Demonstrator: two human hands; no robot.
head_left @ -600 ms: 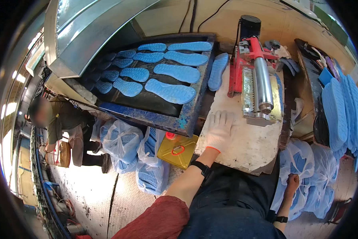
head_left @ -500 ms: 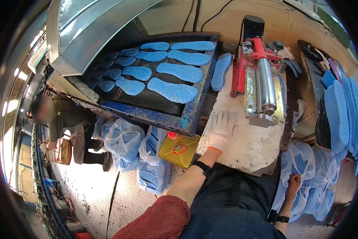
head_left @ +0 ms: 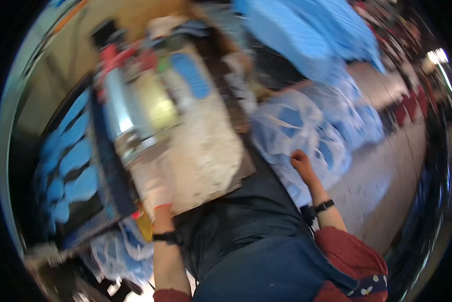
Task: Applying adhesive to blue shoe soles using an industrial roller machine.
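My left hand [head_left: 154, 178], in a pale glove with an orange cuff, lies flat on the worn whitish board [head_left: 206, 166] below the roller press. Motion smears its fingers, but they look stretched out, with nothing held. My right hand [head_left: 300, 160] is bare and closed in a fist at my right side, in front of clear plastic bags [head_left: 281, 118] of blue insoles. Nothing shows in the fist. A red press with a shiny metal roller [head_left: 119, 103] stands on the board. One blue insole [head_left: 190, 75] lies on the board to the right of the press.
On the left, a dark-framed tray [head_left: 107, 171] holds several blue insoles [head_left: 80, 183]. Large blue insoles [head_left: 291, 38] are piled at the upper right. More bagged insoles [head_left: 120, 254] are below the tray. A yellow can [head_left: 144, 226] is partly hidden by my left arm.
My view has swung to the right, so the press and tray now appear farther left. My left hand stays on the board. My right hand remains a fist beside the bags.
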